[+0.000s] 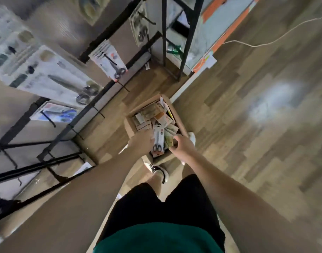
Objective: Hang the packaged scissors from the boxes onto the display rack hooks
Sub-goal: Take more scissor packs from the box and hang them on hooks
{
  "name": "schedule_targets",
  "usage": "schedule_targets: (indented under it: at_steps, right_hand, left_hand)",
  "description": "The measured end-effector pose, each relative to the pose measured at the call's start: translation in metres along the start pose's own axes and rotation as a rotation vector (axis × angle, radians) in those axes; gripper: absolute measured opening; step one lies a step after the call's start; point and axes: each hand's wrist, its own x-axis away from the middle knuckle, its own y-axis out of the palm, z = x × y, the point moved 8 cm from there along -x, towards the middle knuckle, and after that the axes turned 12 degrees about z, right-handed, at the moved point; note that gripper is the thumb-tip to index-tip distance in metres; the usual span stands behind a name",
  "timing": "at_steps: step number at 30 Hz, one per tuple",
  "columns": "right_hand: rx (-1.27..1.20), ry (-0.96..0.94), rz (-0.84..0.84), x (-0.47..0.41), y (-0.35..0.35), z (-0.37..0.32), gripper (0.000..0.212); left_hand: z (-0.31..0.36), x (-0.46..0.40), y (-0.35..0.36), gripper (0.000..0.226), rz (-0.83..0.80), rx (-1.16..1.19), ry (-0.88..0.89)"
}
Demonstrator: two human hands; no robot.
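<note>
A cardboard box (pixel 129 129) full of packaged scissors stands on the floor below me. My left hand (pixel 140 141) grips a white-carded pack of black-handled scissors (pixel 158 141) over the box. My right hand (pixel 184 146) reaches into the box's right side, fingers curled around other packs (pixel 169 141). The black display rack (pixel 94 105) stands to the left. Packs hang on its hooks: black-handled scissors (pixel 111 61), large scissors (pixel 47 73) and blue-handled ones (pixel 56 112). Several lower hooks (pixel 76 133) are bare.
A second black shelf frame (pixel 164 33) stands at the top with an orange-edged board (pixel 222 39) beside it. A white cable (pixel 266 42) runs across the wood floor. My feet in sneakers (pixel 159 170) stand close to the box.
</note>
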Motion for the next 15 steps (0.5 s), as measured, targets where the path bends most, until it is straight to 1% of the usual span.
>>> schedule_targets:
  at_steps: [1,2,4,6,12,15]
  right_hand:
    - [-0.016,0.027,-0.009,-0.008,0.014,0.009,0.048]
    - [-0.035,0.048,-0.007,-0.017,0.027,0.019,0.051]
    - [-0.078,0.094,0.012,-0.036,0.053,0.038,0.053]
    - [-0.138,0.148,0.022,-0.056,0.078,0.055,0.054]
    - [-0.288,0.259,0.007,-0.113,0.147,0.105,0.056]
    - [-0.294,0.280,-0.016,-0.142,0.173,0.130,0.054]
  left_hand:
    - [-0.004,-0.005,0.017,0.036,-0.026,-0.022,0.003]
    - [-0.010,-0.013,0.038,0.040,-0.054,-0.058,0.016]
    - [-0.020,-0.029,0.073,0.045,-0.115,-0.146,0.008]
    - [-0.025,-0.047,0.102,0.044,-0.160,-0.194,0.026]
    - [-0.055,-0.103,0.179,0.031,-0.168,-0.123,-0.040]
    - [-0.070,-0.124,0.216,0.034,-0.175,-0.133,-0.078]
